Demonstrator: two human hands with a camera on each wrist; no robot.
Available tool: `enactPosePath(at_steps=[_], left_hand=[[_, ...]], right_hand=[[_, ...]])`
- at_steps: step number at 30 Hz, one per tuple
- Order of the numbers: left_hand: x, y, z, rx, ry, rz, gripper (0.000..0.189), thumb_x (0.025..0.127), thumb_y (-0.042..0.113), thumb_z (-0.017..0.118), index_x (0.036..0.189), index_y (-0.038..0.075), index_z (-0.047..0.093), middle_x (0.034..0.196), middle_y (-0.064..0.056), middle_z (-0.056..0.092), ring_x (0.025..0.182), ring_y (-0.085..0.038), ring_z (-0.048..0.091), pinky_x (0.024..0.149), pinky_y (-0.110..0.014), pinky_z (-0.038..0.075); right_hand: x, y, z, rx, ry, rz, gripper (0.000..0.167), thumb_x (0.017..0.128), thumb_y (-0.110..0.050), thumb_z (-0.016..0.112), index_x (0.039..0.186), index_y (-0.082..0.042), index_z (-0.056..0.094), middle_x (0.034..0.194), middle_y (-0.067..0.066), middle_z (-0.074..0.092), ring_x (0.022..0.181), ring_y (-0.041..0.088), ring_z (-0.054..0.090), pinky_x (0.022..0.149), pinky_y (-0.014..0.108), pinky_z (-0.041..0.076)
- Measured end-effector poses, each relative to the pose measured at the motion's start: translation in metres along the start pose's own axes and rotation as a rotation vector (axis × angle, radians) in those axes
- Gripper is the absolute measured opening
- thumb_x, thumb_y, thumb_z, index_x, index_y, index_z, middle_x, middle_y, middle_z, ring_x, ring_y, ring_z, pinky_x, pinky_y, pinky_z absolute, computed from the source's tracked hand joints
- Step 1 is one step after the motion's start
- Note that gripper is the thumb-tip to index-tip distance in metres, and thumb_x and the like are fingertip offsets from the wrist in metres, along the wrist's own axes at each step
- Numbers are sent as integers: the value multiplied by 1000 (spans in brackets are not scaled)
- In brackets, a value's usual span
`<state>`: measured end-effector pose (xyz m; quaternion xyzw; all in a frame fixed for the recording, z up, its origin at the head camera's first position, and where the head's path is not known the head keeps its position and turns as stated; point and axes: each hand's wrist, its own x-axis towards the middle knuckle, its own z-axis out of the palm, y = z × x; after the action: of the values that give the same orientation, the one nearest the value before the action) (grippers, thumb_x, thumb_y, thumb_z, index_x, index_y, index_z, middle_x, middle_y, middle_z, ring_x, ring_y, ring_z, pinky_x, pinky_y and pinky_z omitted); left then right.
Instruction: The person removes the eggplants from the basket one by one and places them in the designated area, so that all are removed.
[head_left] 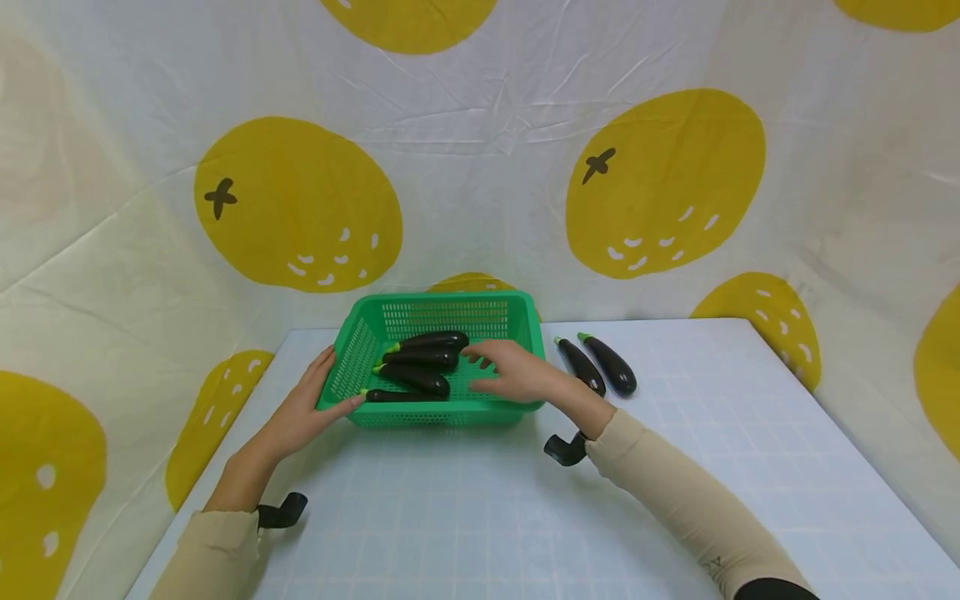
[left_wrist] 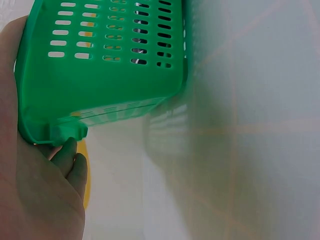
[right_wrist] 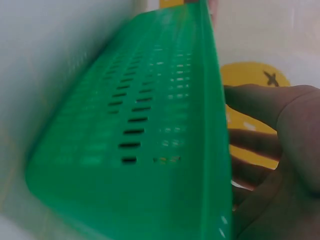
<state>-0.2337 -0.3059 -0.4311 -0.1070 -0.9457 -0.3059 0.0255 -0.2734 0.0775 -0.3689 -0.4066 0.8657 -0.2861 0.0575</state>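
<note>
A green plastic basket with slotted walls stands toward the back of the table. Several dark eggplants lie side by side in its left half, green stems pointing left. My left hand grips the basket's left front corner, thumb over the rim; in the left wrist view its fingertips curl under the rim. My right hand reaches over the basket's right half with fingers spread loosely, nothing between them, close to the eggplants' round ends. The right wrist view shows those fingers beyond the basket's near wall, partly hidden by it.
Two more eggplants lie on the white table just right of the basket, one partly behind my right forearm. A white sheet printed with yellow fruit hangs close behind the table and along its sides.
</note>
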Motion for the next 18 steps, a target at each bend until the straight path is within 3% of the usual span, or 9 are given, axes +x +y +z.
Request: enactPosePath(at_steps=[10, 14, 18], left_hand=[[-2, 1, -1, -7, -1, -7, 104, 96, 58, 63, 166, 10, 4, 172, -12, 1, 153, -48, 15, 110, -78, 23], [-1, 2, 0, -11, -2, -7, 104, 96, 58, 63, 165, 9, 4, 172, -11, 0, 153, -47, 14, 110, -77, 22], [-1, 1, -1, -13, -2, -10, 104, 95, 60, 63, 166, 10, 3, 172, -10, -1, 154, -46, 13, 111, -77, 22]], right_hand=[[41, -8, 25, 76, -124, 4, 50, 101, -19, 67, 145, 1, 54, 141, 17, 60, 123, 32, 61, 98, 36, 53], [56, -11, 33, 77, -175, 1, 50, 100, -18, 69, 144, 0, 55, 143, 15, 59, 124, 29, 62, 101, 37, 52], [71, -13, 43, 54, -201, -17, 46, 98, -14, 71, 141, -1, 60, 139, 12, 63, 120, 24, 64, 97, 31, 53]])
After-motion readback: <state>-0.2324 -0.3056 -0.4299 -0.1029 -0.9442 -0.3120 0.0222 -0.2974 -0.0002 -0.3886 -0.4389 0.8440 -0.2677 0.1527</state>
